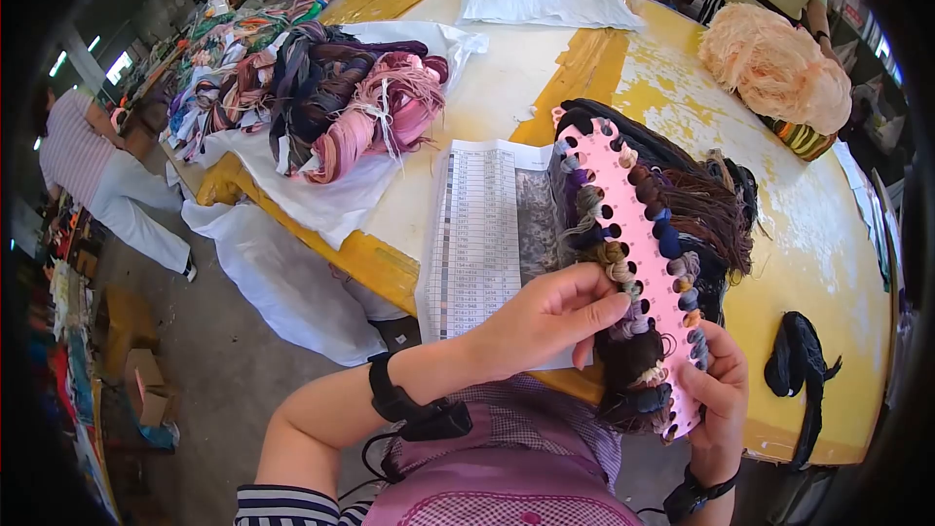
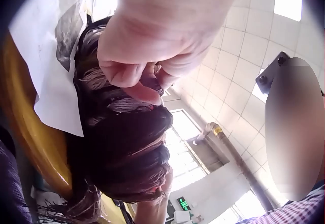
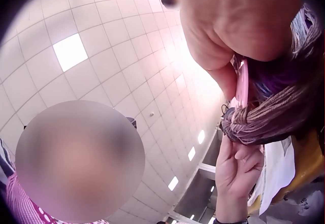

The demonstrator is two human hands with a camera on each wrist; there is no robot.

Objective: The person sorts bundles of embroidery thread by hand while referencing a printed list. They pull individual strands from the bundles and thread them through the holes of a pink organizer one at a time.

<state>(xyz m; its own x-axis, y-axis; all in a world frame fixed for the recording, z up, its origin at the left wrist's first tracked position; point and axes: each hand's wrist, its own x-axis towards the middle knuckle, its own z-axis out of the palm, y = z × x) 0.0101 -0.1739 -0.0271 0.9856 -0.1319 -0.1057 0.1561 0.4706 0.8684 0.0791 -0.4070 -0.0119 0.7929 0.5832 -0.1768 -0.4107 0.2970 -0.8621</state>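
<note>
A long pink thread card [image 1: 638,234] with holes along both edges carries small skeins of embroidery thread in many colours. My right hand [image 1: 716,385] grips its lower right edge, thumb on the front. With thumb and fingers, my left hand [image 1: 560,317] pinches a greenish-grey thread skein [image 1: 631,288] at the card's left edge. Dark brown strands [image 2: 127,143] hang below the left hand in the left wrist view. In the right wrist view, the card's pink edge [image 3: 244,82] shows under the right hand, beside mauve-grey thread [image 3: 269,115].
A printed colour list [image 1: 482,234] lies left of the card on the yellow-and-white table [image 1: 672,88]. Dark hanks [image 1: 726,205] lie behind the card. Pink and dark hanks [image 1: 365,107] are heaped at left, a peach bundle [image 1: 774,63] at right, a black hank [image 1: 799,370] nearer. Two people stand around.
</note>
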